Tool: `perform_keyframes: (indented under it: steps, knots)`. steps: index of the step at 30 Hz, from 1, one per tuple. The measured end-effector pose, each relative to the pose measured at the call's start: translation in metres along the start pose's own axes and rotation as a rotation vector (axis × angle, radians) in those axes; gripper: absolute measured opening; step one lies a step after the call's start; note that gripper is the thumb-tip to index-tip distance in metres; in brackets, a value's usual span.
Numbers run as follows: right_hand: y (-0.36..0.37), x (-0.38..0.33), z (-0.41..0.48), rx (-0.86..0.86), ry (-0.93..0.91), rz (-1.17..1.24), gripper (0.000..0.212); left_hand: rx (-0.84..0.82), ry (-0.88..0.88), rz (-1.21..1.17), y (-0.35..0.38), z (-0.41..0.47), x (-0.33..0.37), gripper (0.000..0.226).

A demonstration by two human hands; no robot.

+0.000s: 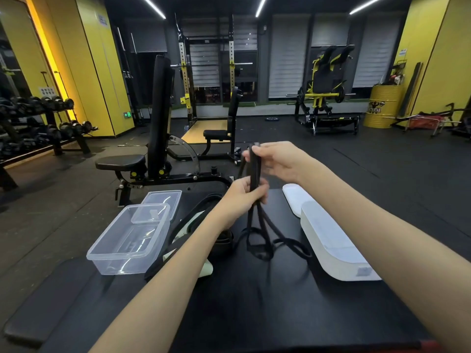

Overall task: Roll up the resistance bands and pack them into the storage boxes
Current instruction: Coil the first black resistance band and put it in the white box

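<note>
Head view. Above the black table (254, 314), raised between both hands: a black resistance band (254, 171), doubled into several strands. Left hand (239, 200) below, fingers (260, 192) curled round the bundled strands in a full grip. Right hand (279, 160) above, fingers (248, 155) pinching the top fold. Under the left hand, slack hanging in loose loops and trailing onto the table between the 2 boxes.

To the left, a clear storage box (119, 267), open, with a clear lid (163, 200) resting across its far corner. To the right, a white storage box (331, 240), and a white lid (293, 197) lying beyond it. Between the clear box and the hanging loops, a second band (188, 220), black with pale green, sprawled loose. Beside it, what looks like a coiled dark band (225, 238), partly hidden behind the left forearm.

Probably light, limp and springy: flat rubber, soft enough to fold, grippy rather than slippery, not fragile, yet prone to unwinding once released. Best taken at a folded end, pinched flat and wound tight while the other hand feeds and tensions the slack. Worth pinning the finished coil with a thumb until seated in a box.
</note>
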State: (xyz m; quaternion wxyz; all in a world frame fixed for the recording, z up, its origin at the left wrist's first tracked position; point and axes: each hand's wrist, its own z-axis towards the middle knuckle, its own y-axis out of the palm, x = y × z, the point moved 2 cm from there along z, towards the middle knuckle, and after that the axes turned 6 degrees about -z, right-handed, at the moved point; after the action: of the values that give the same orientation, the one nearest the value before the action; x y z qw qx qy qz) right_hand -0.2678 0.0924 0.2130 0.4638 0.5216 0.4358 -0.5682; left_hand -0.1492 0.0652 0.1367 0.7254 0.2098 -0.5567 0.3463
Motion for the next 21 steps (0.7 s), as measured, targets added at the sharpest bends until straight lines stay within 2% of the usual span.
perform_keyframes:
  steps: [3, 8, 11, 13, 16, 18, 21]
  knots:
    - [-0.004, -0.004, 0.005, 0.056, -0.043, 0.11, 0.028, -0.021, -0.085, 0.085, -0.002, -0.007, -0.015, 0.014]
    - [0.0, 0.02, -0.004, -0.168, 0.113, 0.0, 0.022, 0.072, -0.063, 0.068, -0.007, -0.001, -0.014, 0.024]
    - [-0.001, 0.024, -0.003, -0.108, 0.128, -0.039, 0.02, 0.057, -0.025, 0.095, -0.004, -0.002, -0.007, 0.019]
    - [-0.003, 0.019, 0.0, -0.045, 0.093, 0.039, 0.018, 0.048, -0.047, 0.062, -0.004, -0.005, -0.013, 0.008]
    - [-0.006, 0.009, 0.003, 0.0, 0.0, 0.151, 0.02, -0.027, -0.122, 0.085, -0.004, -0.011, -0.027, 0.007]
    - [-0.005, 0.01, 0.002, -0.011, -0.02, 0.16, 0.019, -0.038, -0.131, 0.079, -0.003, -0.013, -0.027, 0.008]
    - [-0.003, 0.026, -0.003, -0.099, 0.09, 0.217, 0.008, 0.043, -0.116, -0.038, -0.003, -0.012, -0.011, 0.012]
